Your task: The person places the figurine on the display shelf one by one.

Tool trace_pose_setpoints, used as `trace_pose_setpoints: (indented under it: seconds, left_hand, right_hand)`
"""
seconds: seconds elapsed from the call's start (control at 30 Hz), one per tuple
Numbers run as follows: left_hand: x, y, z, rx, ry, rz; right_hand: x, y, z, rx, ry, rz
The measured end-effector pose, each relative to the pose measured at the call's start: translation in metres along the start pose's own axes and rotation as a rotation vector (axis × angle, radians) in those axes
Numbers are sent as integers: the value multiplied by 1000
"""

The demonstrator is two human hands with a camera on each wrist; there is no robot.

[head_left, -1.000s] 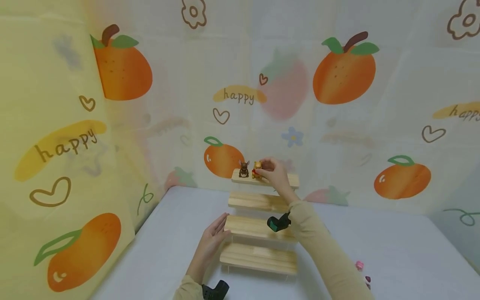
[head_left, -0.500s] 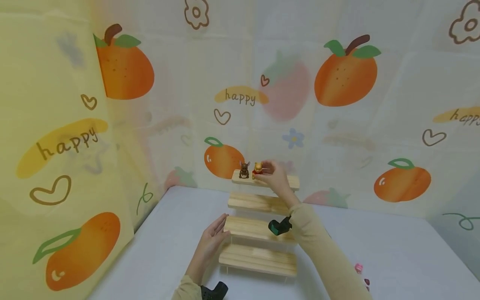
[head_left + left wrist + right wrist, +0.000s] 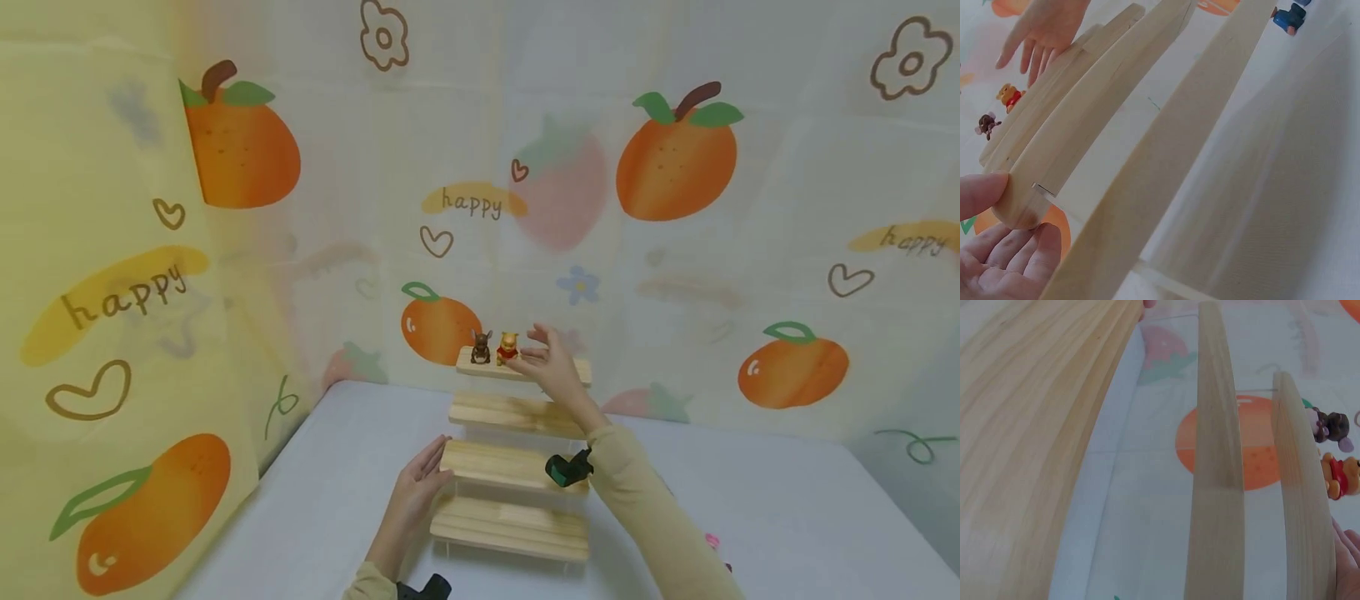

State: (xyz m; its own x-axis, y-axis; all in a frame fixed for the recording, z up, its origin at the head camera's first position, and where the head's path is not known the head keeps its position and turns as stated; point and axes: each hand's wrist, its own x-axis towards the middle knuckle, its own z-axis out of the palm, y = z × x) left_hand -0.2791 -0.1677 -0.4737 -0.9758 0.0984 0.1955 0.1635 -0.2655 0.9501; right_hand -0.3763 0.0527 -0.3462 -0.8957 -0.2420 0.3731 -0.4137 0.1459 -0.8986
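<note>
On the top shelf of a four-step wooden display stand (image 3: 513, 517) sit two small figurines, side by side. A brown, big-eared figurine (image 3: 482, 347) is at the left; a yellow bear figurine (image 3: 507, 348) in a red shirt is to its right. My right hand (image 3: 553, 367) is just right of the bear, fingers extended and spread, holding nothing. The left wrist view shows a gap between that hand and the bear (image 3: 1009, 97). My left hand (image 3: 411, 492) holds the left end of a middle shelf, thumb (image 3: 982, 195) on one side and fingers (image 3: 1035, 253) on the other.
A pink figurine (image 3: 712, 542) lies on the white table (image 3: 315, 517) at the right, a dark red piece beside it partly hidden by my right sleeve. A blue figurine (image 3: 1290, 19) shows beyond the stand. A fruit-printed backdrop (image 3: 480, 100) rises behind.
My right hand has let go of the bear figurine and drawn slightly right, its fingers spreading. The bear now stands by itself. The left hand stays on the shelf; the head view has shifted slightly.
</note>
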Motion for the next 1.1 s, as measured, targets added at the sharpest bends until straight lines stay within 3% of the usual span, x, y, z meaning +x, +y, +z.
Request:
trace_pose_setpoints:
  seconds: [0.27, 0.4, 0.5, 0.7, 0.87, 1.1]
  left_hand:
    - [-6, -3, 1, -2, -19, -52]
    - [-5, -2, 2, 31, -13, -49]
    - [-2, 0, 2, 36, -1, -40]
    - [-4, 1, 0, 31, 7, -24]
    - [0, 0, 1, 43, 17, -30]
    - [0, -1, 2, 39, 29, -28]
  right_hand:
    - [-31, -15, -24, -142, -175, -153]
    - [-41, -21, -35, -212, -208, -237]
    - [-42, -14, -45, -225, -230, -244]
    - [-48, 0, -62, -226, -354, -174]
    - [-57, 5, -73, -170, -345, -188]
    - [-71, 7, -89, -98, -310, -290]
